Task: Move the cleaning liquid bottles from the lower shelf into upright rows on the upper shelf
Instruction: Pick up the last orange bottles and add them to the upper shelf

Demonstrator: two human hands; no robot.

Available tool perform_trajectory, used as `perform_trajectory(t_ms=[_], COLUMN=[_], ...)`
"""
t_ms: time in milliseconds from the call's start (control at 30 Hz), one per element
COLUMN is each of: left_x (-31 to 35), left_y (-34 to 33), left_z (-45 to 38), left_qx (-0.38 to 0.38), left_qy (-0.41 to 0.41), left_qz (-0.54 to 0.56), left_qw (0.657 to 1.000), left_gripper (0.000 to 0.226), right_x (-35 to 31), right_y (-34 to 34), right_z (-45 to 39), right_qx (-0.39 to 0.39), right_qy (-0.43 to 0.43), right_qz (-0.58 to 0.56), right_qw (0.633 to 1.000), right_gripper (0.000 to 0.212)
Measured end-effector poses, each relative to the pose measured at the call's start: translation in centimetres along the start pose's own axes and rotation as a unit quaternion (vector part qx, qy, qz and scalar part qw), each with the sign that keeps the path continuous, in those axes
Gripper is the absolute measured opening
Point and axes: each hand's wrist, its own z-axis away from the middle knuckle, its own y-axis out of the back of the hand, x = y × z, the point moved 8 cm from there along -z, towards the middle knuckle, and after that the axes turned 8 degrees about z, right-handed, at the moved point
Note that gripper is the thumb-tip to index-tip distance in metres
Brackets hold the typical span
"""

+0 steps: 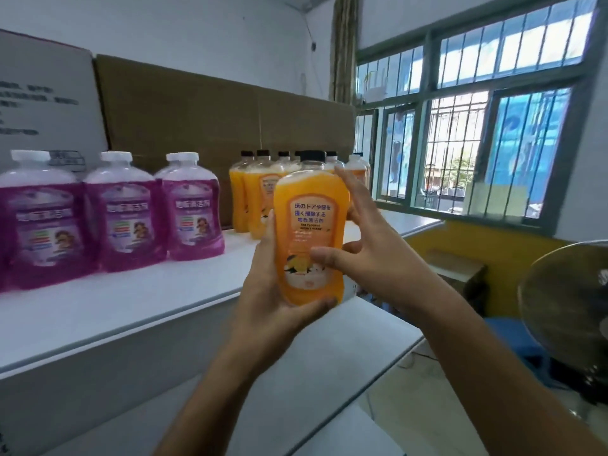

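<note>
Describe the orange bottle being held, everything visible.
The clear plastic bottle of orange liquid has a black screw cap, rounded shoulders and a waisted body. A translucent front label carries blue print and a small picture near the base. It is upright, lifted in front of the white upper shelf, ahead of the row of similar orange bottles. The left hand cups its base and left side; the right hand pinches its right side, thumb on the label.
</note>
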Motion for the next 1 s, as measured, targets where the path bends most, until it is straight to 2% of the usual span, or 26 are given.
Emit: perform_trajectory(t_ms=[67, 233, 567, 700, 800, 1000], left_x=[-1.5, -5.4, -10.4, -12.3, -13.9, -17.1], left_y=[-1.8, -6.4, -14.6, -17.9, -20.3, -24.8], left_z=[-2.3, -7.9, -17.9, -20.4, -22.0, -25.9], left_qx=[-0.009, -0.018, -0.009, 0.015, 0.050, 0.051], left_qy=[-0.003, -0.020, -0.008, 0.004, 0.025, 0.082], left_qz=[0.010, -0.019, -0.082, -0.114, -0.179, -0.234], left_qw=[1.000, 0.999, 0.997, 0.993, 0.982, 0.967], left_gripper=[0.110, 0.115, 0.124, 0.128, 0.127, 0.125], right_x=[2.3, 8.4, 18.6, 22.6, 25.5, 32.1], right_y=[1.4, 5.3, 12.0, 14.0, 15.4, 18.1], right_z=[-1.0, -3.5, -8.8, -9.9, -10.9, -13.2], right_qx=[0.010, 0.060, 0.093, 0.094, 0.090, 0.059], right_qy=[0.001, -0.010, -0.052, -0.049, -0.038, -0.018], right_qz=[0.016, -0.006, -0.012, -0.002, 0.009, -0.029], right_qw=[1.000, 0.998, 0.994, 0.994, 0.995, 0.998], right_gripper=[0.101, 0.097, 0.098, 0.099, 0.099, 0.097])
